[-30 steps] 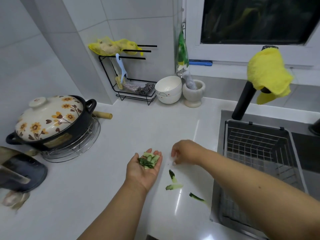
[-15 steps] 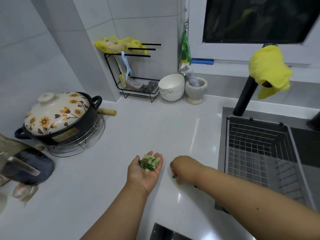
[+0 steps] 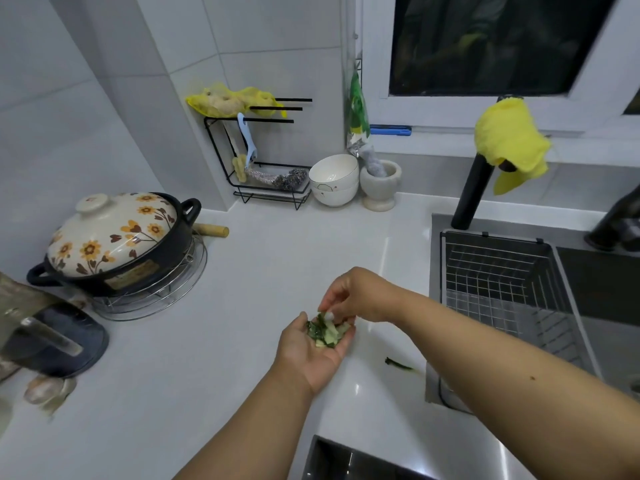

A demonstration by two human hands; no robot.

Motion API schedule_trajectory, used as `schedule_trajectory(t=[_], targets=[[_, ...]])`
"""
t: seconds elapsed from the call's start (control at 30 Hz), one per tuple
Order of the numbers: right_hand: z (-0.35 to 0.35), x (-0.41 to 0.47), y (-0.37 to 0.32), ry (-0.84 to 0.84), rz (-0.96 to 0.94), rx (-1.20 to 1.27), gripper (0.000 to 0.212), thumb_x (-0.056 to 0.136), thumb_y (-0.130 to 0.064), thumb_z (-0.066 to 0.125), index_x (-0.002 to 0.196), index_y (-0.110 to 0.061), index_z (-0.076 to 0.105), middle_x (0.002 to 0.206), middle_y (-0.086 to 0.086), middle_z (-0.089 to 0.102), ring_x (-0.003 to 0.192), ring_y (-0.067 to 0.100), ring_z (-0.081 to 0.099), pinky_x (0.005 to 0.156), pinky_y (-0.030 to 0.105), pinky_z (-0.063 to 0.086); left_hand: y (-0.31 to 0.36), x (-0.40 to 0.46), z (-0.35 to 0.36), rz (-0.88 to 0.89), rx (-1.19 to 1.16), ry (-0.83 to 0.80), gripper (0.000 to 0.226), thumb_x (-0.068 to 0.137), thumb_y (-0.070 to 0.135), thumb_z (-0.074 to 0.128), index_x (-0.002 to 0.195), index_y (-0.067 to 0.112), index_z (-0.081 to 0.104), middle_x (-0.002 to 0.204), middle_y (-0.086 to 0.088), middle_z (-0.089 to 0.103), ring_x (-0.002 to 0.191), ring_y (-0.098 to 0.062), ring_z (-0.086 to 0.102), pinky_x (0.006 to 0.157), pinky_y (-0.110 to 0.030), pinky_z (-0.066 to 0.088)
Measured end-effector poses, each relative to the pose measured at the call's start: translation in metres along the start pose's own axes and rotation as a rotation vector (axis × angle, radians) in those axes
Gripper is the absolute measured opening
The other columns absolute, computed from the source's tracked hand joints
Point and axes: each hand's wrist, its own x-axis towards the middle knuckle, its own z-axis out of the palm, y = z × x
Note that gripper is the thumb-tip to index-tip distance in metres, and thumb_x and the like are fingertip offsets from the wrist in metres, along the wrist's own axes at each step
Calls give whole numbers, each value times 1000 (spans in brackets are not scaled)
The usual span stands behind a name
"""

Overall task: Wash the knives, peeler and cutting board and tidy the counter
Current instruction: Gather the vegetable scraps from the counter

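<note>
1. I see my left hand (image 3: 313,348) held palm up over the white bench (image 3: 284,265), its fingers cupped loosely round a small heap of green vegetable scraps (image 3: 325,332).
2. My right hand (image 3: 356,299) sits just above that palm, fingertips pinched together and touching the top of the heap; I cannot tell whether they grip a piece.
3. One green scrap (image 3: 398,364) lies on the bench to the right of my hands, near the edge of the sink (image 3: 433,306).
4. A wire basket (image 3: 502,271) sits inside the sink.
5. A yellow cloth (image 3: 509,140) hangs over the black tap (image 3: 471,199) behind the sink.
6. The light blue peeler (image 3: 248,140) hangs on the black rack (image 3: 273,192) at the back wall, well apart from my hands.
7. Beside the rack stand stacked white bowls (image 3: 334,180) and a stone mortar (image 3: 380,183).
8. On the left, a flowered pot (image 3: 114,240) rests on a wire trivet (image 3: 166,289).
9. I cannot make out knives or a cutting board from here.
</note>
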Motion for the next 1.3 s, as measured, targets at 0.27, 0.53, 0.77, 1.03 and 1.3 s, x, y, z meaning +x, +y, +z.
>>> schedule_trajectory(t=[0.27, 0.53, 0.77, 1.03, 1.3], targets=[[-15, -20, 14, 258, 3, -158, 8, 82, -12, 72, 90, -11, 74, 78, -3, 68, 70, 8, 62, 70, 21, 52, -3, -3, 1, -52, 31, -45, 50, 102, 37, 37, 114, -7, 58, 110, -25, 63, 103, -36, 61, 90, -49, 48], [9, -58, 59, 7, 297, -731, 15, 80, -21, 65, 94, -17, 69, 97, -3, 65, 83, 15, 55, 68, 23, 45, 0, -2, -8, -19, 78, -21, 51, 101, 38, 38, 108, -8, 61, 108, -25, 62, 102, -37, 60, 87, -48, 48], [27, -54, 70, -15, 262, -898, 20, 81, -12, 56, 96, -6, 66, 99, 10, 66, 90, 27, 61, 75, 33, 51, -8, 1, -12, -35, 109, 3, 50, 101, 37, 39, 106, -8, 61, 107, -25, 61, 99, -36, 60, 89, -48, 48], [32, -56, 70, -50, 231, -977, 5, 81, -11, 54, 86, -9, 57, 76, 3, 48, 74, 24, 51, 65, 31, 45, -16, 1, -7, -46, 131, 4, 48, 101, 35, 39, 106, -8, 60, 106, -24, 61, 101, -36, 60, 91, -48, 48], [9, -69, 69, 144, 290, -524, 4, 75, -13, 63, 79, -13, 63, 85, 0, 64, 75, 13, 57, 68, 27, 51, -17, 2, 2, -23, 186, 9, 47, 101, 35, 39, 109, -6, 60, 109, -24, 61, 103, -36, 59, 92, -47, 47]])
